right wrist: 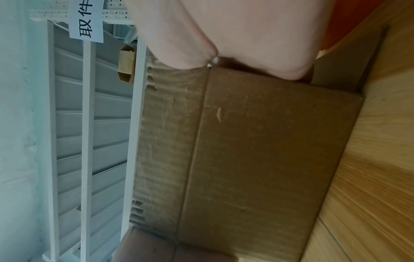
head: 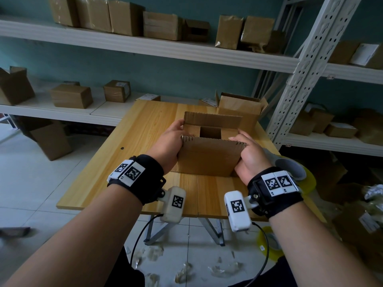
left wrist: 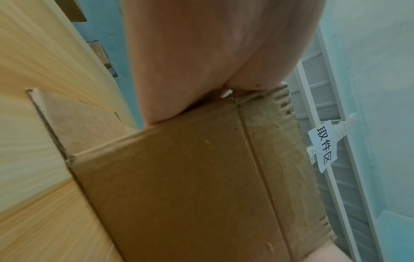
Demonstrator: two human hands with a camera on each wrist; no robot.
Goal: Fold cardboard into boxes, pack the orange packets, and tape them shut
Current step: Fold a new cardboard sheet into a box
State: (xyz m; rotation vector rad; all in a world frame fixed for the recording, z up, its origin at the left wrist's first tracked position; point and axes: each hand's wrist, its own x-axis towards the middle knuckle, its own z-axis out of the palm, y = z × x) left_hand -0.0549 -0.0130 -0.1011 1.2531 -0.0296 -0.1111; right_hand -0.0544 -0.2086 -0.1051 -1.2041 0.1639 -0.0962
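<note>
Open-topped box (head: 209, 160) stood on tabletop (head: 132, 154). Left hand (head: 167, 146) and right hand (head: 249, 156) gripped its opposite sides, fingers clamped over the flap edges.

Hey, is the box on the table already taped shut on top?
No, the box has its long flaps standing up, and a dark gap shows between the two folded short flaps.

Teal wall (head: 186, 73); white metal shelves (head: 145, 46) along it; wooden table (head: 145, 141) in front; pale tiled floor (head: 31, 183); dim light.
</note>
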